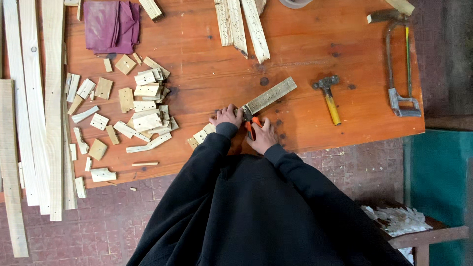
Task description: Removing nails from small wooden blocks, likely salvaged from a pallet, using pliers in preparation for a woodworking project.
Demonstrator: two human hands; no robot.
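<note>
Head cam, top-down over an orange-brown wooden table (207, 64). I see my left hand (226, 116) pressed flat-ish on the near end of a weathered wood strip (270, 95), fingers curled down over it, so it's pinning the strip to the table near the front edge. Strip runs diagonally up-right from the hands. My right hand (263, 136) is closed around orange-handled pliers (250, 124), fingers wrapped on the grips, tool nose at the strip's near end, right btwn the two hands; can't tell if the nose is biting anything, too small. Small light wood offcuts (203, 134) lie just beside the left hand. Bigger scatter of cut wood blocks (140, 106) sits further left, w/ long pale slats (34, 98) along the table's left side. Purple cloth (111, 24) at top left, a few splintered slats (241, 24) at top centre. Claw hammer w/ yellow handle (329, 98) lies to the right of the strip, well apart from the hands; hacksaw (400, 69) near the right edge. Black sleeves fill the lower frame, brick floor below.
</note>
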